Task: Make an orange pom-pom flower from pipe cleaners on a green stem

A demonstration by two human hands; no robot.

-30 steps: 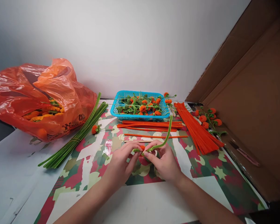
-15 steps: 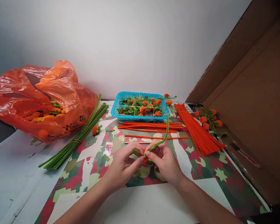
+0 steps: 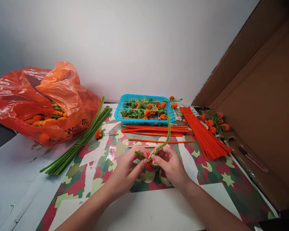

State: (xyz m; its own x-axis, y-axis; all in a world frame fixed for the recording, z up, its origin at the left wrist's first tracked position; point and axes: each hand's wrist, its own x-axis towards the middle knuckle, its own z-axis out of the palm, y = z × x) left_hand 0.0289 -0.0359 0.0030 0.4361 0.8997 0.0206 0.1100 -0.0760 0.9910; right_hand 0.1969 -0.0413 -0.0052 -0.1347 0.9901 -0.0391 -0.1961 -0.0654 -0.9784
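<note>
Close together over the patterned sheet, both hands work on one small piece. My left hand [image 3: 133,164] pinches an orange pipe-cleaner pumpkin [image 3: 149,163], mostly hidden by the fingers. My right hand [image 3: 168,165] is closed with thumb and forefinger on a green pipe cleaner [image 3: 168,136], which bends up and away to a free end. A short green end [image 3: 139,154] sticks out to the left above my left fingers. Just beyond the hands lie a single orange pipe cleaner [image 3: 161,141] and a thin wooden stick [image 3: 137,146].
A blue basket [image 3: 144,122] holds green stems and small orange pumpkins. Bundled green pipe cleaners [image 3: 79,142] lie left, beside an orange plastic bag [image 3: 69,93]. Orange pipe cleaners [image 3: 203,134] fan out at right. A cutter knife [image 3: 254,160] lies by the cardboard wall [image 3: 260,96].
The upright end of the green pipe cleaner has swung slightly left. Both hands have shifted only a little and keep their pinch.
</note>
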